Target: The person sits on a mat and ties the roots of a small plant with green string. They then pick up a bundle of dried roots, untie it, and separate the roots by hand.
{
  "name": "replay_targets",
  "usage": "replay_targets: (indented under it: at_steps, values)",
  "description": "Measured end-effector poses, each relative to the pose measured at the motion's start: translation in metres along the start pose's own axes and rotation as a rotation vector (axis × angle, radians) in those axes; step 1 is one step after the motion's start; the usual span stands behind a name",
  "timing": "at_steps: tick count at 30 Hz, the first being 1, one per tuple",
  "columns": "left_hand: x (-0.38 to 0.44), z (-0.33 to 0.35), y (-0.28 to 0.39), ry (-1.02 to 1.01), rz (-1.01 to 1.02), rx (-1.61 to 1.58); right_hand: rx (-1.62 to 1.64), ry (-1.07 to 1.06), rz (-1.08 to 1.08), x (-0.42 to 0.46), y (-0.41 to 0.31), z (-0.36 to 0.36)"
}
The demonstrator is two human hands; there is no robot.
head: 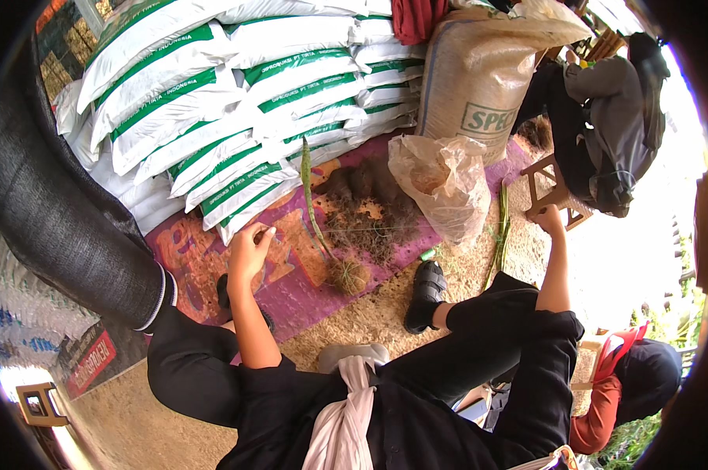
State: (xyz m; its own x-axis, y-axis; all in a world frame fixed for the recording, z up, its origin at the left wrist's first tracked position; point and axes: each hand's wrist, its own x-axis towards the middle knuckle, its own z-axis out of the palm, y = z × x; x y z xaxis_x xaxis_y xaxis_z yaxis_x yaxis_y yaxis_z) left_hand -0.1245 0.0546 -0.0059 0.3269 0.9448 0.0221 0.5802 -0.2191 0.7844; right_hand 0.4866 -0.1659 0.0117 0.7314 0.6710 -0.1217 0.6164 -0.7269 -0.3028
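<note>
My left hand (251,254) is raised over the purple printed sheet, thumb and fingertips pinching a thin thread (409,227). The thread runs almost level to the right, toward my right hand (548,220), whose fingers are closed on its other end. Below the thread, a round fibre ball (349,277) wrapped in green string rests on the purple sheet (298,311). A single long snake plant leaf (307,194) stands out of the ball. Behind it lies a heap of dark fibre (368,214). A small green spool (427,254) lies near my sandal.
Stacked white sacks (307,82) stand behind the sheet. A large woven sack (477,82) and a clear plastic bag (448,188) of brown fibre stand right of them. Long green leaves (501,235) lie near my right knee. Two people (612,117) sit at the right. A black roll (66,176) leans left.
</note>
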Motion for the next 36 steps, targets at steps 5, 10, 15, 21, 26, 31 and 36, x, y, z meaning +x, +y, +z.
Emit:
replay_targets:
  at_steps: [5, 10, 15, 21, 26, 31, 36]
  values:
    - [0.008, 0.014, -0.001, -0.057, -0.008, -0.009, -0.013, 0.575, 0.172, 0.026, 0.113, 0.003]
    - [0.001, 0.002, -0.007, -0.014, -0.053, 0.090, 0.223, 0.588, 0.197, 0.029, 0.140, 0.028]
    - [0.009, 0.028, -0.008, -0.020, 0.026, -0.100, -0.048, 0.418, 0.356, 0.014, 0.172, 0.033]
    - [0.005, 0.065, 0.048, -0.202, -0.022, -0.187, -0.151, 0.507, 0.032, -0.047, -0.092, -0.045]
    - [-0.003, 0.110, 0.129, -0.398, 0.174, -0.154, 0.483, 0.127, -0.571, -0.085, -0.176, -0.006]
    - [-0.009, 0.129, 0.151, -0.272, 0.400, -0.120, 0.757, -0.612, -0.713, -0.155, -0.242, 0.060]
    - [-0.005, 0.126, 0.146, -0.249, 0.302, -0.063, 0.763, -0.730, -0.503, -0.145, -0.236, 0.074]
